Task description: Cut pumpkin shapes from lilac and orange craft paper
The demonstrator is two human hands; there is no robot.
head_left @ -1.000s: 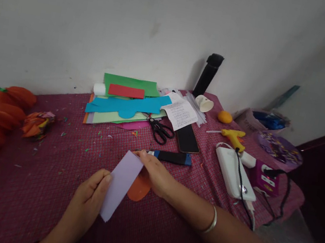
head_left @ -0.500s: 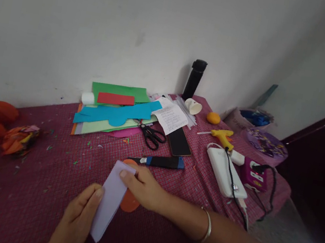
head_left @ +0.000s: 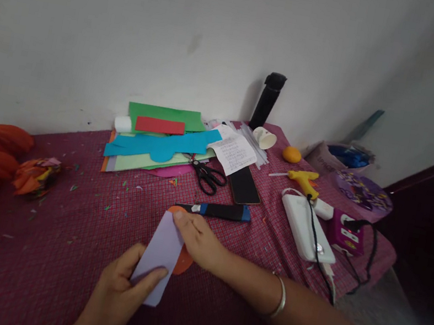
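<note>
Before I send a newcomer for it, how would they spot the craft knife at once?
On the checked tablecloth, find the black phone. Nearer the camera, just beyond the right hand, the craft knife lies crosswise, its metal tip pointing left. Blue at both ends of its black grip sets it apart from the scissors, whose handles are all black.

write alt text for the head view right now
The left hand grips lavender paper, the right hand at its upper edge, over a checked tablecloth. Beyond lie a utility knife, black scissors, a phone and coloured paper sheets.
</note>
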